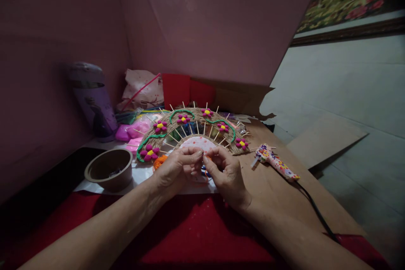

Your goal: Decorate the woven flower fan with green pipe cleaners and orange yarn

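Observation:
My left hand and my right hand meet at the fingertips, both pinched, in front of a fan-shaped craft piece. Orange yarn lies beside my left hand, and a thin orange strand hangs between the hands. What the fingertips grip is too small to make out. Twine is woven over thin sticks on the fan, with pink felt flowers and green curving strands on it. At its centre is a pale dotted half-round piece, partly behind my fingers.
To the left stand a brown bowl and a purple tumbler. Pink bundles and a pale cloth lie behind. On the brown board at the right rests a flower-patterned glue gun with a black cord.

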`<state>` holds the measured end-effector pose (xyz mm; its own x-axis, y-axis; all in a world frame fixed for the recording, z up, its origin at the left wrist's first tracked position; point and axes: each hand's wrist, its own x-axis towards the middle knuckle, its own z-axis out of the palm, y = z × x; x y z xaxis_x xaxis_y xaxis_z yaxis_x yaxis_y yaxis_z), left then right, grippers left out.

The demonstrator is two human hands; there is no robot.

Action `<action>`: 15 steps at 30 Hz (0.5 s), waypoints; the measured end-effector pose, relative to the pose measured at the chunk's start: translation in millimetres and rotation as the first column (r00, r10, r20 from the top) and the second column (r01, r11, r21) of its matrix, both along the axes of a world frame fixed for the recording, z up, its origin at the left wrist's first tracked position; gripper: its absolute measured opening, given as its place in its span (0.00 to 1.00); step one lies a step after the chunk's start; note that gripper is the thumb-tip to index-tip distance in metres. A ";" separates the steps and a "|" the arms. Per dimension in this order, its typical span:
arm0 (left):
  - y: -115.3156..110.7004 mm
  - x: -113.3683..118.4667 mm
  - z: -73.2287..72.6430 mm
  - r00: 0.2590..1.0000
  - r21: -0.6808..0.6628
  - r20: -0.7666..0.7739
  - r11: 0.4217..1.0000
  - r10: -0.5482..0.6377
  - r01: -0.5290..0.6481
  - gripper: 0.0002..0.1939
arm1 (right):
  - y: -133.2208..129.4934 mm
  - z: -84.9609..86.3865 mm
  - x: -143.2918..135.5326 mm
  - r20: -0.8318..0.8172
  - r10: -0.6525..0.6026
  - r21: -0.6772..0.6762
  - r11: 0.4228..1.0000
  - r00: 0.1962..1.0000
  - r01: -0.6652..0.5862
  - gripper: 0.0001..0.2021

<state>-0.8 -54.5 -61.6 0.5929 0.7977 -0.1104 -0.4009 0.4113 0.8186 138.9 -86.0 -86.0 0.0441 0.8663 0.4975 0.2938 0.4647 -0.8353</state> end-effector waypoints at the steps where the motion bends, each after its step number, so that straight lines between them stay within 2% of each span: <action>1: 0.1 0.1 0.1 1.000 0.003 0.000 1.000 -0.005 0.005 0.09 | -0.3 0.0 0.2 0.001 0.000 -0.006 1.000 1.000 0.000 0.05; 15: -2.7 0.5 0.2 1.000 -0.018 -0.013 1.000 -0.007 0.007 0.08 | 0.7 -2.1 -1.1 -0.047 0.003 0.024 1.000 0.999 -0.002 0.08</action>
